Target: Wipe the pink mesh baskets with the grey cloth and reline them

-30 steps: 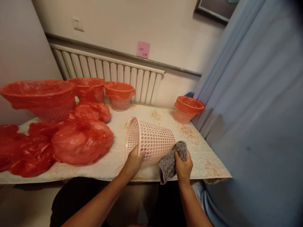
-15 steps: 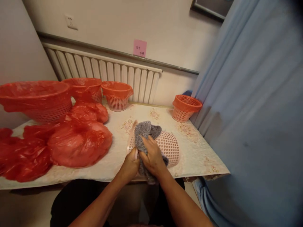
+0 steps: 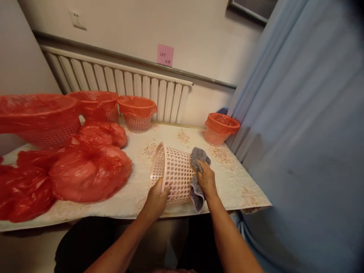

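Note:
A pale pink perforated plastic basket (image 3: 179, 170) lies on its side on the table, its open mouth facing left. My left hand (image 3: 156, 197) grips its rim at the near side, thumb over the edge. In my right hand (image 3: 207, 178) is a grey cloth (image 3: 199, 157), bunched up and pressed against the basket's base on the right. A loose end of the cloth hangs down below my fingers, showing a light edge.
Red-lined baskets (image 3: 138, 115) stand along the back left, beside full red plastic bags (image 3: 91, 170). Another red-lined basket (image 3: 218, 131) is at the back right. A blue curtain (image 3: 298, 132) hangs on the right; a white radiator (image 3: 127, 81) runs behind the flowered tablecloth (image 3: 227, 182).
My right hand has moved the grey cloth right, from the basket's rim and side to its base. The left hand stays at the rim, and more of the basket shows.

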`<control>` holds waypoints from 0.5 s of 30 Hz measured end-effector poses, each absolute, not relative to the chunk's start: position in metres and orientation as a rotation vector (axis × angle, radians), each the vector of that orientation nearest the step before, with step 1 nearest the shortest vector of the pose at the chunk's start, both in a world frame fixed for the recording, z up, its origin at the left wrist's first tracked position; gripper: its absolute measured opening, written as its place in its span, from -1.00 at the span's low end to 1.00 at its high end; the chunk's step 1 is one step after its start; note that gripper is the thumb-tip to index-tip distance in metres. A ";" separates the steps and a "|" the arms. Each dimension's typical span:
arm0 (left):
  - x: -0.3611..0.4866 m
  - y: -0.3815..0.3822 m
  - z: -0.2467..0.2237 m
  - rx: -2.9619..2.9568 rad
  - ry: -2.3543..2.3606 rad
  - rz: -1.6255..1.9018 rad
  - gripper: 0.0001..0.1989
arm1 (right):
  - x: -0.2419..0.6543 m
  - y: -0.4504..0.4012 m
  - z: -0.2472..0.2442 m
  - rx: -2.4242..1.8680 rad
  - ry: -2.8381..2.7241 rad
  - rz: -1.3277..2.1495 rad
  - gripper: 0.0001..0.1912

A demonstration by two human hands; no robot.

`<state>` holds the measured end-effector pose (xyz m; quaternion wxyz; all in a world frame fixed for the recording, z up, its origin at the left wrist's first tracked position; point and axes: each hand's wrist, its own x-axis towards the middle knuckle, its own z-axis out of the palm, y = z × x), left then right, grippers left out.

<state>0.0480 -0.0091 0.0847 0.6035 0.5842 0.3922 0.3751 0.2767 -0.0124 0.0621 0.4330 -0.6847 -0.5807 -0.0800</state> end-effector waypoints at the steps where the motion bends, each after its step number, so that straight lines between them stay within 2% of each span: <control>1: 0.048 -0.009 0.085 1.355 0.903 0.872 -0.78 | 0.284 -0.015 0.061 -1.726 -1.405 -0.204 -0.44; 10: 0.040 -0.006 0.077 1.458 0.934 0.929 -0.76 | 0.256 -0.050 0.048 -1.777 -1.072 -0.336 -0.47; 15: 0.036 -0.002 0.078 1.579 0.932 0.943 -0.70 | 0.203 -0.050 0.061 -1.691 -1.341 -0.289 -0.45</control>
